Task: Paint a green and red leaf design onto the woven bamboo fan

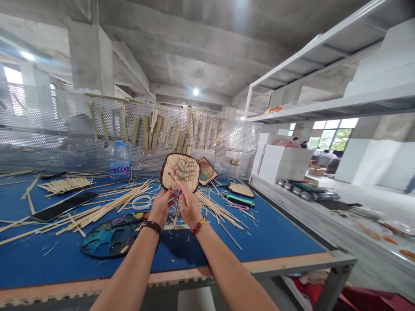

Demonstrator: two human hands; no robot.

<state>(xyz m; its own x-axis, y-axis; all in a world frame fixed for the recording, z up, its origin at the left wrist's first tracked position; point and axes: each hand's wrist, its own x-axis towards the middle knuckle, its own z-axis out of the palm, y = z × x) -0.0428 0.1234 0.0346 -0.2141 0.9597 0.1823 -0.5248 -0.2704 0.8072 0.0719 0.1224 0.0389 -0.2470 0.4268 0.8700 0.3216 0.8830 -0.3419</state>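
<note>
A small woven fan [180, 171] with a dark brown border and a painted green and reddish pattern stands upright before me. My left hand [162, 206] is closed at its lower edge, fingers pinched round the fan. In my right hand [189, 206] is a thin dark paintbrush [172, 176], its tip against the left part of the woven face. A pale stick, seemingly the fan's handle [177, 214], runs down between my wrists. Nearest below my left hand lies a paint palette [106, 235] with several stained wells.
Bamboo strips [106, 207] spread across the blue table [259, 242]. A phone [65, 206], a water bottle [119, 162], a white tape ring [142, 202] and a green cutter [240, 200] lie around. Another woven fan [206, 170] is behind; a perforated metal screen [233, 144] backs the table.
</note>
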